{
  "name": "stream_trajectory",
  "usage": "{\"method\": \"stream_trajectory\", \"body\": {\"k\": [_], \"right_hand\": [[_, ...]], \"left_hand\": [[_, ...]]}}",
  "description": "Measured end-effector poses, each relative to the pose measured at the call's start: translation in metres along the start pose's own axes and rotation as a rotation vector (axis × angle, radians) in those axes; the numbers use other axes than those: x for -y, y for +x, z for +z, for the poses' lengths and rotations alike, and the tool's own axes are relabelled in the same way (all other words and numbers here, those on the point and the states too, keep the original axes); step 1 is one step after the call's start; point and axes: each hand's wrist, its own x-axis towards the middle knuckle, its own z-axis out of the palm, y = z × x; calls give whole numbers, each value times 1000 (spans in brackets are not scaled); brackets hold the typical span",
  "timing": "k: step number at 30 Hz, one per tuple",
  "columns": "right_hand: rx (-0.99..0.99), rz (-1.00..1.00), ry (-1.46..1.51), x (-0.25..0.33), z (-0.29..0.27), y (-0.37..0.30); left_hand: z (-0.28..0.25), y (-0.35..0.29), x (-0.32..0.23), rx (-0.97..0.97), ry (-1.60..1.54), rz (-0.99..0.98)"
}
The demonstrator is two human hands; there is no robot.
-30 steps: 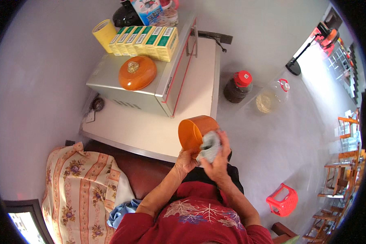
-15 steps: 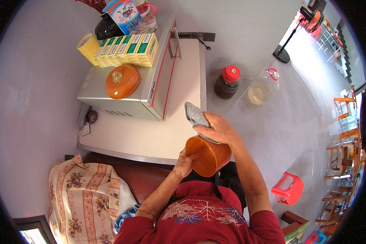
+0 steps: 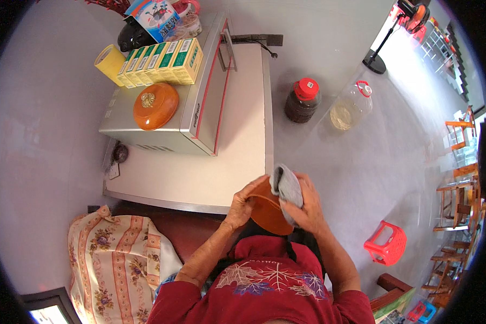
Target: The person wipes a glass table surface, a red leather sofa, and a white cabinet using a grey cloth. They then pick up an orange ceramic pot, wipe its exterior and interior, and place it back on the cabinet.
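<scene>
In front of my chest an orange-brown round canister (image 3: 269, 212) is tilted, its open mouth facing me. My left hand (image 3: 242, 204) grips its left side by the rim. A folded grey cloth (image 3: 288, 186) is in my right hand (image 3: 309, 208), pressed against the canister's right side at the rim. The fingers of my right hand are wrapped round the cloth. A matching orange-brown lid (image 3: 156, 106) with an ornate knob lies on top of the silver oven (image 3: 146, 135), away from both hands.
The oven stands on a pale-topped table (image 3: 243, 135), beside yellow-green boxes (image 3: 162, 62) and a yellow cup (image 3: 110, 63). On the floor are a red-lidded dark jar (image 3: 302, 102), a clear jug (image 3: 351, 108) and a red stool (image 3: 385, 243). A floral cloth (image 3: 113, 259) drapes at lower left.
My right hand and the cloth have moved down from above the canister to its right rim. The canister has turned, and my left hand has shifted from inside its mouth to its left side.
</scene>
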Motion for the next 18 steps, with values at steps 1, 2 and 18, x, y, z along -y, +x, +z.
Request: {"method": "stream_trajectory", "body": {"k": [1, 2, 18], "right_hand": [[52, 42, -9, -6, 2, 7], [102, 85, -24, -11, 1, 14], [315, -134, -179, 22, 16, 26]], "left_hand": [[1, -1, -2, 56, 160, 104], [5, 2, -5, 130, 302, 239], [-32, -21, 92, -2, 142, -11]]}}
